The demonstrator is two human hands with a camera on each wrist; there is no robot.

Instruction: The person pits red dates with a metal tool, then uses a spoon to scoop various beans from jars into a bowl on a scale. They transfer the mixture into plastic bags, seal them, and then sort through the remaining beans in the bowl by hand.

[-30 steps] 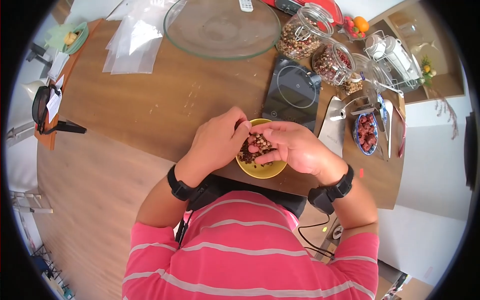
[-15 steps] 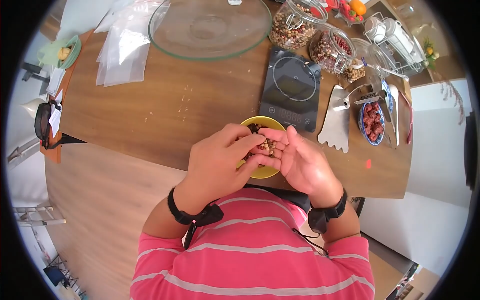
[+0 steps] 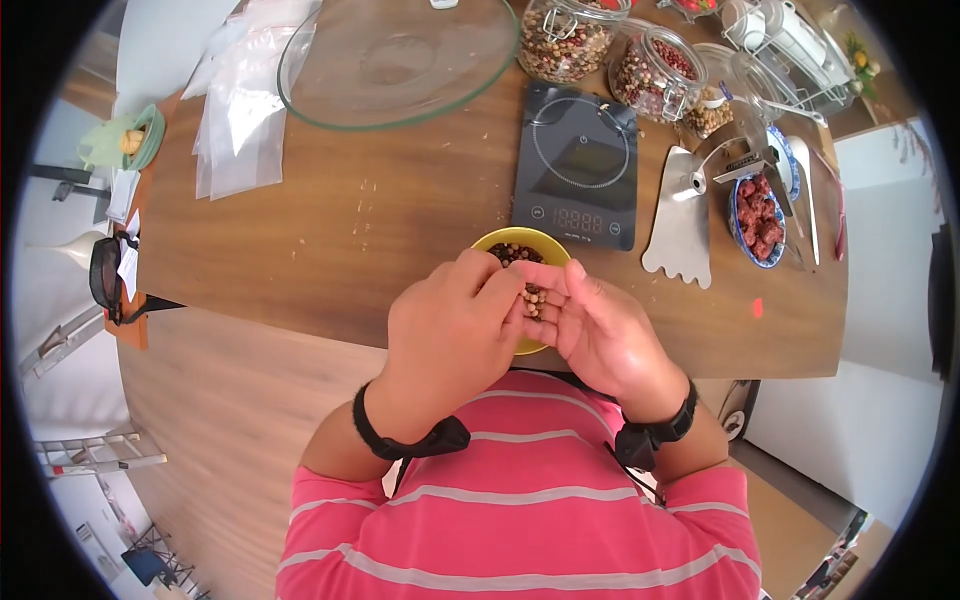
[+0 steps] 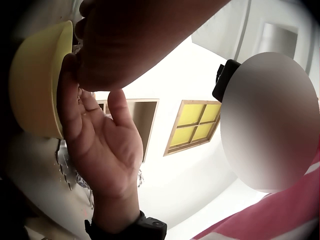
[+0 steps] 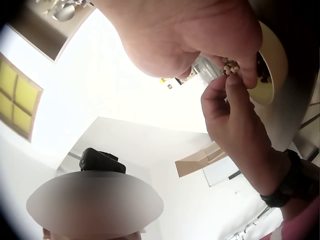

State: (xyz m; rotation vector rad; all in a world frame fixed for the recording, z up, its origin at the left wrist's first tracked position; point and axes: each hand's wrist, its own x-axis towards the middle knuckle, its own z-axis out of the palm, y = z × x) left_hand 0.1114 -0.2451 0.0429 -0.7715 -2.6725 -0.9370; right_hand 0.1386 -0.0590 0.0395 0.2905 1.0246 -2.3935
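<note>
A yellow bowl (image 3: 548, 242) with dark, small beans in it stands near the table's front edge in the head view. Over it my right hand (image 3: 618, 335) is held palm up, fingers extended and thumb apart. Tan and reddish round beans (image 3: 535, 300) lie on those fingers. From the other side my left hand (image 3: 450, 320) reaches in, back of the hand upward, its fingertips touching the right fingers. In the right wrist view, the left thumb and index finger (image 5: 234, 85) pinch together right at the pale beans (image 5: 230, 66).
Beyond the bowl lies a black panel (image 3: 575, 165) with a ring and digits. Right of it are a wavy-edged metal plate (image 3: 680, 240) and a blue-white dish (image 3: 738, 235) of dark red pieces. Glass jars (image 3: 565, 45), a glass platter (image 3: 380, 120) and plastic bags (image 3: 240, 145) stand farther back.
My left hand has moved right, bringing its fingers over the right hand's fingers. The right hand has tilted with its thumb raised, beans still on its fingers. The head view has shifted.
</note>
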